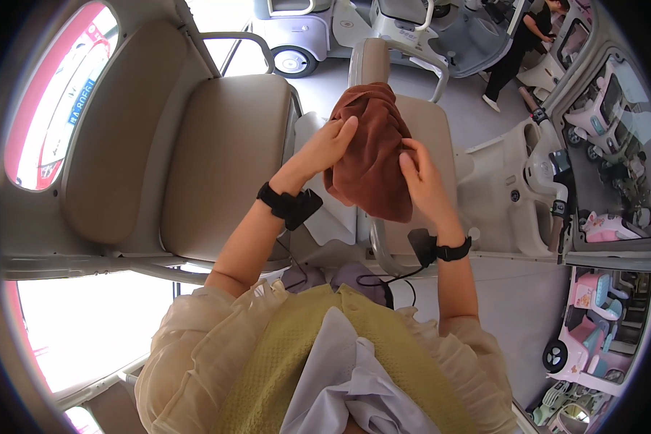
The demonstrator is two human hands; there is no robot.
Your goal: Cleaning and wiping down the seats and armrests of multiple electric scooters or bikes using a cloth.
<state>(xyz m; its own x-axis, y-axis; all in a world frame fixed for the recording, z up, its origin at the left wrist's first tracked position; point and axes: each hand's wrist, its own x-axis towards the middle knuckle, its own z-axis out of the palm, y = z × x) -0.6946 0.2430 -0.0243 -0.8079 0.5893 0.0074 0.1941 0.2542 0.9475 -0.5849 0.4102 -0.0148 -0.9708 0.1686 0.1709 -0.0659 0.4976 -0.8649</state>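
A bunched reddish-brown cloth (372, 155) is held up between my two hands, in front of the front seat. My left hand (331, 145) grips its left side, thumb on top and the other fingers hidden behind or under the fabric. On the right side, my right hand (425, 179) holds the cloth with thumb and fingers curled at its edge. The cloth hangs in loose folds and hides part of the beige front seat cushion (428, 134) and the lower part of its narrow backrest (370, 61).
To the left is a beige rear seat (228, 137) with a metal armrest (246, 37). Handlebars (546, 170) and a windshield lie to the right. A curved seat rail (383, 249) runs close below the cloth. Other small vehicles and a person in black (524, 50) are beyond.
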